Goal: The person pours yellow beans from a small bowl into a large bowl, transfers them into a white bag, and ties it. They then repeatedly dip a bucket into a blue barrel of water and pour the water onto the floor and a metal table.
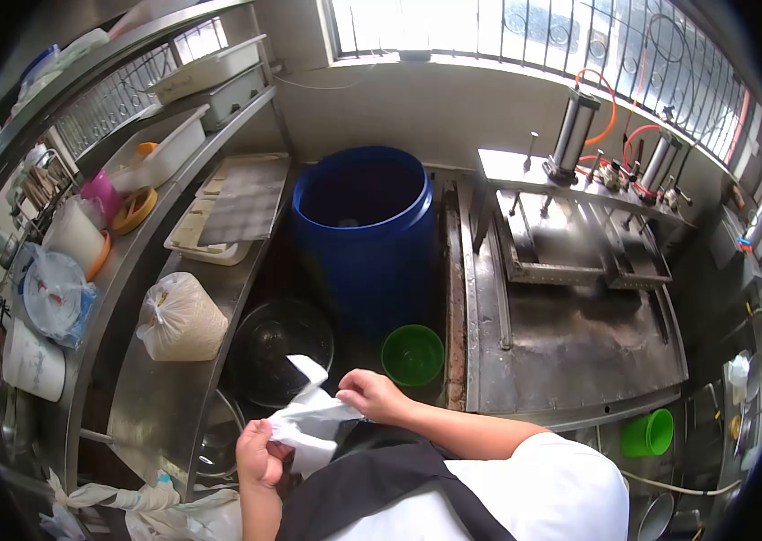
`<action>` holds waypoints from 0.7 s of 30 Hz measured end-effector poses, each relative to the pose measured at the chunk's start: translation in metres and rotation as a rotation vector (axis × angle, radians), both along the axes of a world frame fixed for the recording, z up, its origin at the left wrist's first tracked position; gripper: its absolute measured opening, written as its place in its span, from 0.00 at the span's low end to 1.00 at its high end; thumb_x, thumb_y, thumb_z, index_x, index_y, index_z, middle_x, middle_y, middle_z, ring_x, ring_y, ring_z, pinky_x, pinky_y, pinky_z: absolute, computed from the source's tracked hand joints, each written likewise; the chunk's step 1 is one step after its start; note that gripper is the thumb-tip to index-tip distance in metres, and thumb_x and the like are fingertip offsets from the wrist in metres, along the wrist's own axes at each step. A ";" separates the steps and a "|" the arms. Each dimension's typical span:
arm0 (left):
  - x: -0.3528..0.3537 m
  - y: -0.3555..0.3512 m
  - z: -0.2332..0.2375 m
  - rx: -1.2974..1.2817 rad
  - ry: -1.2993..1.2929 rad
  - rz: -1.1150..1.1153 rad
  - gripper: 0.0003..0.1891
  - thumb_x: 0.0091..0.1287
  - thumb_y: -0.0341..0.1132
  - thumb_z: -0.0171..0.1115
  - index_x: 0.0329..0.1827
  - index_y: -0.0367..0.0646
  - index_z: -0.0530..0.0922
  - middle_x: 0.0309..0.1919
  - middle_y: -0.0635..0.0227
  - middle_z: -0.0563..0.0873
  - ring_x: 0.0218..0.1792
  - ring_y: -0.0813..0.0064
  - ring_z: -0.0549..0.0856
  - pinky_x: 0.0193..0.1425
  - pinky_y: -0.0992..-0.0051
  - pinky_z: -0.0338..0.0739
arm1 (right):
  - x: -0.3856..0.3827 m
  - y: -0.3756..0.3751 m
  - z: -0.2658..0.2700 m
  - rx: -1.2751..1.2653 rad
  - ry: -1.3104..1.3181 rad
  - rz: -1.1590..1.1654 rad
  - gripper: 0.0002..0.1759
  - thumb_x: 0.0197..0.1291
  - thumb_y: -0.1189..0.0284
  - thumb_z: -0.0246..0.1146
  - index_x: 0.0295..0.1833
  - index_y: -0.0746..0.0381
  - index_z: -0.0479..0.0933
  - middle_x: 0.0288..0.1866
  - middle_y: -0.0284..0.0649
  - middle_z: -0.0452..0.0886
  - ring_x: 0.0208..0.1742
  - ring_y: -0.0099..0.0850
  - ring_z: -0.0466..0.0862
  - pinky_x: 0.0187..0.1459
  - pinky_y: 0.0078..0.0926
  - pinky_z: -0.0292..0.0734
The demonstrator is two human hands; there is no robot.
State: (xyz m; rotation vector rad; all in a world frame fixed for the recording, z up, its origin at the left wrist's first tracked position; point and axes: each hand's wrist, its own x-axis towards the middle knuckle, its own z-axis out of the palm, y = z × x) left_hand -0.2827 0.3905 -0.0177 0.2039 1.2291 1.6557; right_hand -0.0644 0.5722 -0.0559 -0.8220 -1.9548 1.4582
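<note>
My left hand (259, 455) and my right hand (374, 398) are both closed on a crumpled white cloth (318, 417), held just in front of my dark apron (358, 491). The left hand pinches its left end, and the right grips its upper right edge. One loose strip sticks up at the far side. Whether it is fabric or thin plastic is hard to tell. Beyond the cloth, on the floor, lie a wide dark metal basin (282, 347) and a green basin (413, 355).
A tall blue barrel (363, 261) stands by the wall. To the right is a metal press table (570, 352) with pneumatic cylinders (572, 135). Shelves on the left hold a bag of pale grains (183, 316) and white trays (157, 149). A green bucket (647, 435) sits at lower right.
</note>
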 end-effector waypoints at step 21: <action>-0.104 -0.034 0.042 0.264 -0.132 0.364 0.12 0.79 0.39 0.54 0.43 0.40 0.79 0.42 0.59 0.88 0.48 0.61 0.88 0.59 0.55 0.82 | 0.033 0.030 -0.071 -0.329 -0.295 -0.018 0.17 0.64 0.63 0.70 0.42 0.69 0.82 0.31 0.42 0.86 0.32 0.33 0.84 0.37 0.35 0.81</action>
